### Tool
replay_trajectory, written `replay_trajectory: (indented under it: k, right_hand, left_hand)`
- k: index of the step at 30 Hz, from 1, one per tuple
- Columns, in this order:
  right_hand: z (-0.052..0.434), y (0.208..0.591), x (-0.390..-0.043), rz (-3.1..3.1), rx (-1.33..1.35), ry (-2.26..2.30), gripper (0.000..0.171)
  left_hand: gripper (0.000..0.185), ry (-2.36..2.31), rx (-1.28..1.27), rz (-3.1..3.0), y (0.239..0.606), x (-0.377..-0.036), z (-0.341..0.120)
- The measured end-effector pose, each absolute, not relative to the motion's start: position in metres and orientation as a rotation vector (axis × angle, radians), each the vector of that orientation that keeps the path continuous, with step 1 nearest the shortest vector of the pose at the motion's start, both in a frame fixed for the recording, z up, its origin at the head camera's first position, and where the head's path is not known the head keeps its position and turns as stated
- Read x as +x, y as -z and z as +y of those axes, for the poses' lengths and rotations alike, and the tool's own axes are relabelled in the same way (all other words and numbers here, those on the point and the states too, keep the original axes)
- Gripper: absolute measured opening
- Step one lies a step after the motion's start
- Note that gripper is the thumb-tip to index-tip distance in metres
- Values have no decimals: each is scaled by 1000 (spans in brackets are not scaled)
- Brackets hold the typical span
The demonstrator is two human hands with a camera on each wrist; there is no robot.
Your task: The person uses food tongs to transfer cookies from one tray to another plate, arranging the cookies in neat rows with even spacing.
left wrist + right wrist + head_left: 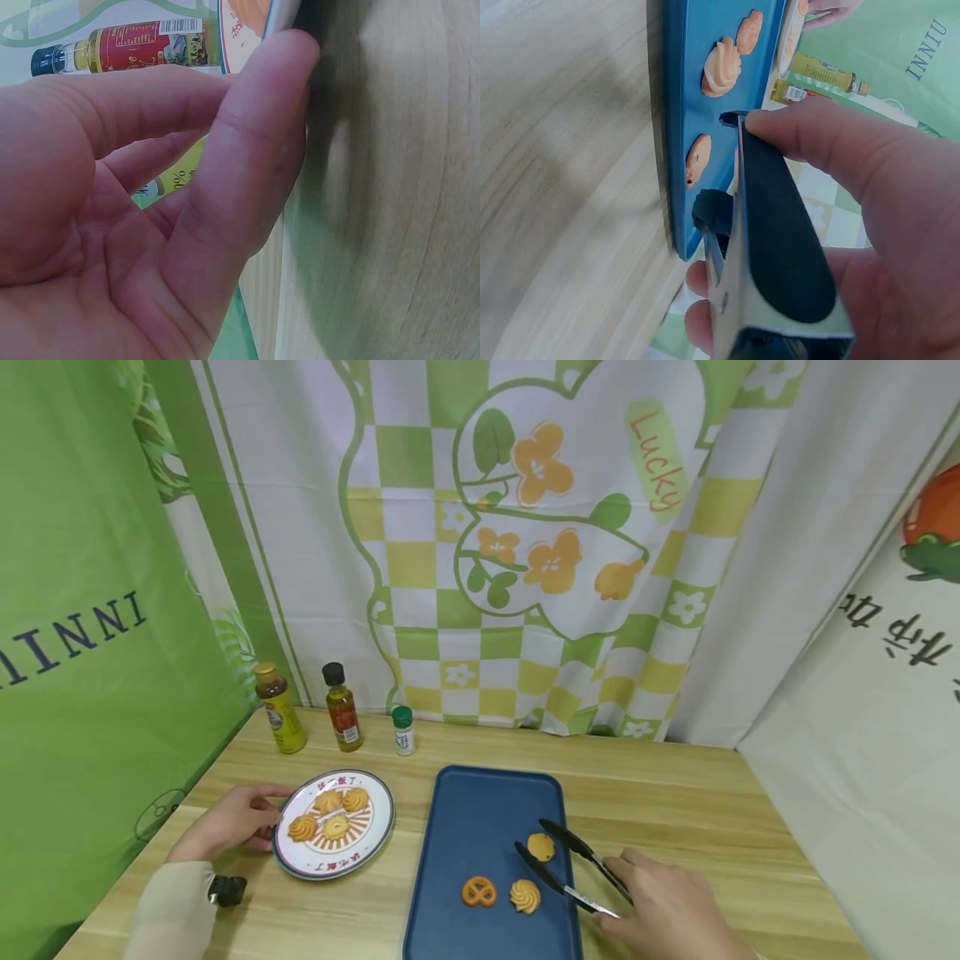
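Observation:
My right hand [637, 885] grips black tongs [573, 864] over the blue tray [480, 802]. The tongs' two tips stand apart on either side of a round cookie [540, 847]; I cannot tell whether they touch it. A pretzel cookie [478, 891] and a swirl cookie [525, 896] lie nearer on the tray. My left hand [266, 814] pinches the left rim of a patterned plate [382, 827] that carries several cookies. In the left wrist view the thumb [255, 150] presses the plate rim [281, 15]. The right wrist view shows the tongs [780, 247] in my fingers beside the tray [679, 112].
Three containers stand at the back left of the wooden table [675, 802]: a yellow bottle [280, 720], a red-labelled oil bottle [342, 710] and a small green-capped shaker [403, 731]. Cloth backdrops hang along the back, left and right sides.

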State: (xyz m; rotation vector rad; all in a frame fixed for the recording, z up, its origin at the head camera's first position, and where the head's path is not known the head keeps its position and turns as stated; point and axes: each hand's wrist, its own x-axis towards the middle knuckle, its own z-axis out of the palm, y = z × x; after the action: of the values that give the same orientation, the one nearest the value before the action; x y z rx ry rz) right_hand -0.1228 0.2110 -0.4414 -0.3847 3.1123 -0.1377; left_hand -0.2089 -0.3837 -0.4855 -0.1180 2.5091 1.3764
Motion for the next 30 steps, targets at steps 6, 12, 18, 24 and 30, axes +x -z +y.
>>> replay_trajectory:
  k: [6,12,18,24,30]
  right_hand:
    - [211,437,-123,3029,-339,132,68]
    - [207,434,-123,3023,-330,151,67]
    - [204,428,-124,3033,-331,162,59]
    - [201,425,-125,3018,-355,186,47]
    - [197,420,-126,2997,-321,185,42]
  left_hand:
    - [59,-1367,-137,2509,486,-209,-383]
    - [58,-1368,-126,2513,485,-209,-383]
    - [59,-1374,-133,2505,485,-209,-383]
    - [59,-1378,-130,2499,487,-209,-385]
    - [59,-1368,-114,2508,486,-209,-383]
